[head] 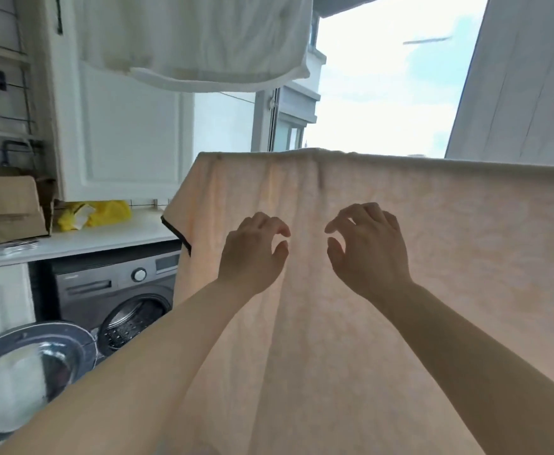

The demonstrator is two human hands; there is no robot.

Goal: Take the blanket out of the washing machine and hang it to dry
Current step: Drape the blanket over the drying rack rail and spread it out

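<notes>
Head view: nothing is held by either hand. The left hand (252,251) and the right hand (364,247) are raised side by side in front of the peach blanket (416,257), fingers loosely curled and thumbs apart from the forefingers, with a strip of cloth showing between them; whether any fingertip touches the fabric cannot be told. The blanket is already draped over a support at its top fold and hangs down toward the camera, its dark-trimmed left corner (179,234) drooping beside the white counter (105,238). The step in hand is judged to be smoothing and spreading: the vertical creases under the top fold would best be worked outward from the middle with flat palms, and the hang evened so that neither side drags the cloth off. Behind and to the left, the grey washing machine (118,290) stands under the counter with its door (33,362) swung open and the drum (131,323) apparently empty. A white cloth (197,41) hangs overhead. The rail or line beneath the fold is hidden by the blanket, its right and lower edges are cut off, and the glare from the window (384,93) washes out detail beyond.
</notes>
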